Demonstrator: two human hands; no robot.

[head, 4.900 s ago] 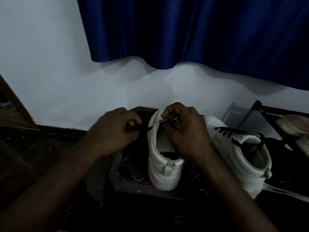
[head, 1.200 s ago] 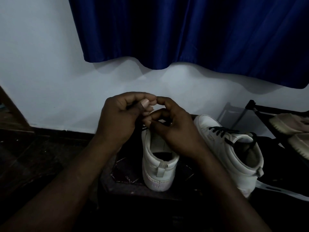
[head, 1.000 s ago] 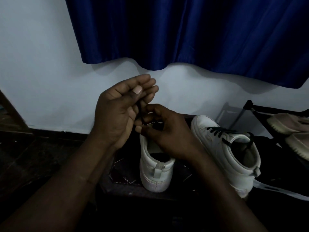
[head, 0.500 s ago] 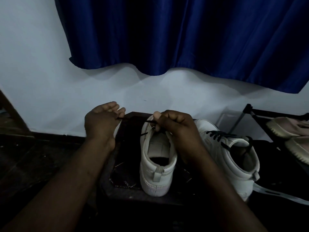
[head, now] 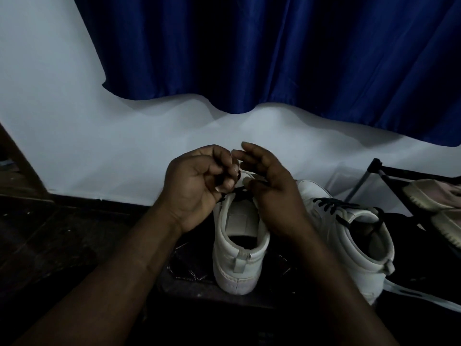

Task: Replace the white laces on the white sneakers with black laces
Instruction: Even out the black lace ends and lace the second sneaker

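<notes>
Evidently mid-lacing: the left hand (head: 197, 186) pinches the black lace (head: 238, 192) taut over the centre sneaker (head: 239, 245), heel at 6 o'clock for eyelet access. The right hand (head: 272, 193) has fingers half-spread, hold unclear. The laced sneaker (head: 349, 233) stands at 3 o'clock.

Open floor (head: 62, 233) left of near sneaker (head: 239, 245), laced sneaker (head: 349, 233) crowding right, rack (head: 375, 164) beyond, wall (head: 99, 158) behind.

The left hand (head: 197, 186) has swung back in from the side, fingers now curled round the black lace (head: 237, 192); the right hand (head: 269, 191) has risen, its fingers loosened.
</notes>
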